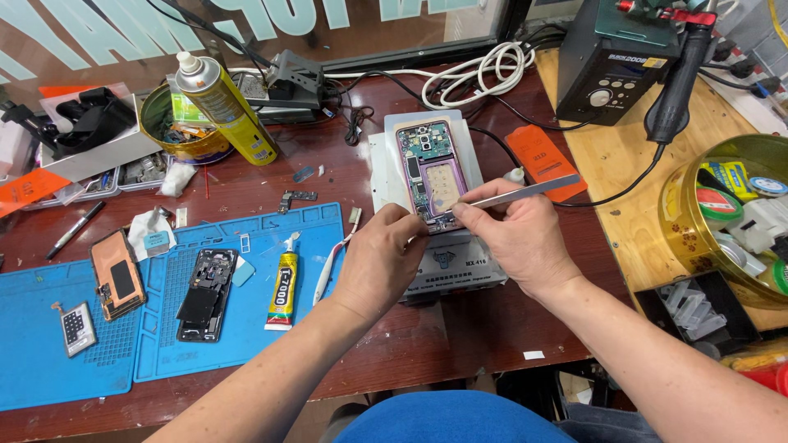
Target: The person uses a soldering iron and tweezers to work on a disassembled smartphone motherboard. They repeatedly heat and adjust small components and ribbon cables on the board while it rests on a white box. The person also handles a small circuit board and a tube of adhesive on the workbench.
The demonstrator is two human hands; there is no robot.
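An opened phone (430,168) with a purple frame and bare circuit boards lies on a grey heating plate (390,164) at the middle of the desk. My right hand (517,238) grips a thin metal pry tool (525,191), its tip at the phone's near edge. My left hand (386,254) rests at the phone's lower left corner, fingertips pressed against it next to the tool tip.
A blue work mat (246,328) at left carries a glue tube (285,291), a black phone part (207,294) and an orange-backed screen (117,272). A yellow spray can (222,102), a gold tin (168,123), a hot-air station (616,57) and a gold bowl (685,221) surround the plate.
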